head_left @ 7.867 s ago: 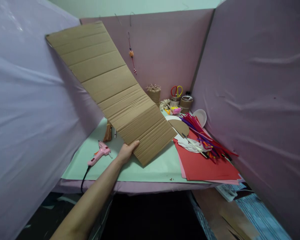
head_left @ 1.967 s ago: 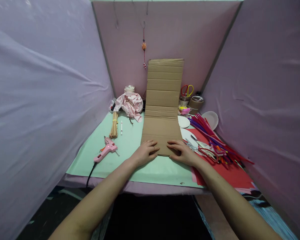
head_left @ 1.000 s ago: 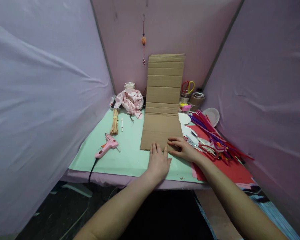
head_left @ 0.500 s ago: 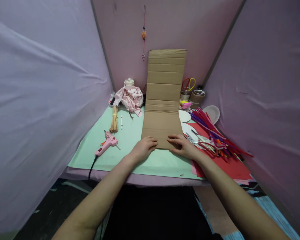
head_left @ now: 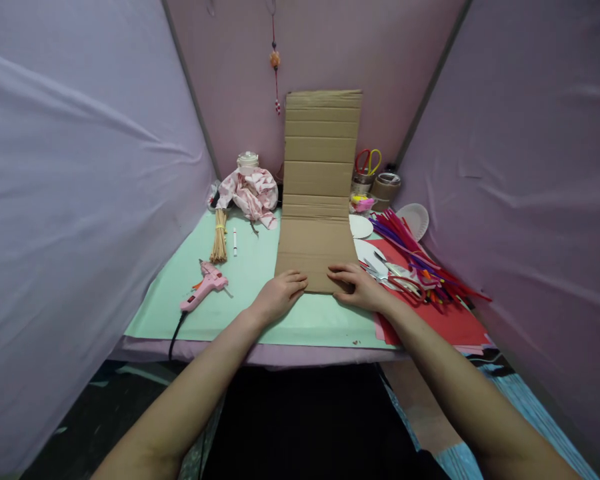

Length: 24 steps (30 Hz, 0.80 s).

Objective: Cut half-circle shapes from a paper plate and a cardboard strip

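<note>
A long brown cardboard sheet has its lower part lying on the mint-green table cover, while the creased upper part rises toward the back wall. My left hand holds its near left corner, fingers curled over the top face. At the near right corner my right hand grips the same sheet, fingers on top and thumb close to the front edge. Just beyond my right hand lie scissors with red handles. A pink glue gun rests left of my left hand.
At the left stand a bundle of wooden sticks, a white pen and a crumpled pink cloth. Pipe cleaners lie over red paper at the right. Behind are a paper plate and a brown jar.
The whole view has shifted slightly, so everything sits a little further left and higher. Both hands stay at the same corners of the cardboard.
</note>
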### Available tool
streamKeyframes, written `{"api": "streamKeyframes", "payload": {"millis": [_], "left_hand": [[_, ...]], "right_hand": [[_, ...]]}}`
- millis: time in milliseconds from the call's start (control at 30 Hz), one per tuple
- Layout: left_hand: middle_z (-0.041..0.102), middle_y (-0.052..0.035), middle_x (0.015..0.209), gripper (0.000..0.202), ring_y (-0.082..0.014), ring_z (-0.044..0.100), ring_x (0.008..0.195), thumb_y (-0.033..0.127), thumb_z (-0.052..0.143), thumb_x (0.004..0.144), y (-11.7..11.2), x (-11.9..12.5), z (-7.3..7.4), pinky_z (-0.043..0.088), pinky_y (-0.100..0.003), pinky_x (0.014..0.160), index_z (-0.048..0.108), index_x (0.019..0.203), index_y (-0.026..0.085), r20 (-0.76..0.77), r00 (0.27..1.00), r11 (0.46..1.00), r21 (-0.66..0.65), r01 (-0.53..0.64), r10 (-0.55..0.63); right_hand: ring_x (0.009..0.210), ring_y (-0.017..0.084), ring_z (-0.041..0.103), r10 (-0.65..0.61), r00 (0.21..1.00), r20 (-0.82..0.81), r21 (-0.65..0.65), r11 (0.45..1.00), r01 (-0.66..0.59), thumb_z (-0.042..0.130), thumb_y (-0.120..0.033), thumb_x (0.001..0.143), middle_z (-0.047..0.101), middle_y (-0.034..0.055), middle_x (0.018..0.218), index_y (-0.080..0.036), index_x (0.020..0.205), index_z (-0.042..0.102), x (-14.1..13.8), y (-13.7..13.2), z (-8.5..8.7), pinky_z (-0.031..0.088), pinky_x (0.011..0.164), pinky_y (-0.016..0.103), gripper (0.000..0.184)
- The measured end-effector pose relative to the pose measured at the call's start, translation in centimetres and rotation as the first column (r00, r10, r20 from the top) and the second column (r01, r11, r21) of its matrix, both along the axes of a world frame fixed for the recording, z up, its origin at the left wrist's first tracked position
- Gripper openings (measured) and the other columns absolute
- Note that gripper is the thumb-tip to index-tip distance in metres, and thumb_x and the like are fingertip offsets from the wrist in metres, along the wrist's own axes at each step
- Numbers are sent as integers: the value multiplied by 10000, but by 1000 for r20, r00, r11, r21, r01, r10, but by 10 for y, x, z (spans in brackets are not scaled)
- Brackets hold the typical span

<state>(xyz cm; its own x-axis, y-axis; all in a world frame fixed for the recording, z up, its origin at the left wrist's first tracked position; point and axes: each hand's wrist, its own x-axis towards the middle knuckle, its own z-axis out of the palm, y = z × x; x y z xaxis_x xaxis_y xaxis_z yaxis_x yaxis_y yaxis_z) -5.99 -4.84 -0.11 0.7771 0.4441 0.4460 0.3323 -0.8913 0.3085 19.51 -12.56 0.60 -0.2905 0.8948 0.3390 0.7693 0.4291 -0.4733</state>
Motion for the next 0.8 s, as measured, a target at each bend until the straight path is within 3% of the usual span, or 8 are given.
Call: {"api": "streamKeyframes", "payload": {"millis": [400, 533, 667, 800], "left_hand": [[692, -79, 1158, 254, -216, 594, 1146, 225, 503, 919, -2, 1, 1, 485, -392, 987, 683, 1090, 171, 2, 1000, 1000, 24, -8, 8], [690, -85, 1160, 253, -212, 596, 1141, 213, 498, 917, 0, 1, 4, 479, -384, 993, 687, 1079, 161, -18, 1000, 999, 40, 20, -19], [680, -90, 1179, 270, -218, 594, 1139, 217, 486, 918, 2, 2, 8, 473, -388, 997, 686, 1088, 152, -59, 998, 998, 48, 36, -33], [681, -91, 1175, 297, -217, 581, 1154, 244, 454, 934, 2, 3, 9, 465, -393, 1004, 682, 1101, 152, -82, 997, 1000, 23, 19, -17]], "right_hand": [[1187, 278, 536, -4, 1000, 0, 25, 1000, 4, 683, -250, 744, 588, 129, 1283, -212, 1187, 659, 2, 2, -5, 423, 1025, 470, 445], [1252, 252, 508, 48, 998, -32, -101, 994, -51, 612, -235, 808, 538, 100, 1372, -231, 1241, 624, 9, 2, 5, 407, 1055, 445, 434], [1297, 240, 476, 123, 991, -54, -269, 954, -133, 518, -195, 871, 490, 113, 1426, -181, 1269, 607, 23, 6, 16, 385, 1079, 413, 408], [1315, 232, 458, 149, 985, -93, -304, 937, -170, 547, -161, 849, 453, 78, 1458, -212, 1286, 594, 30, 9, 14, 363, 1099, 392, 443]]}}
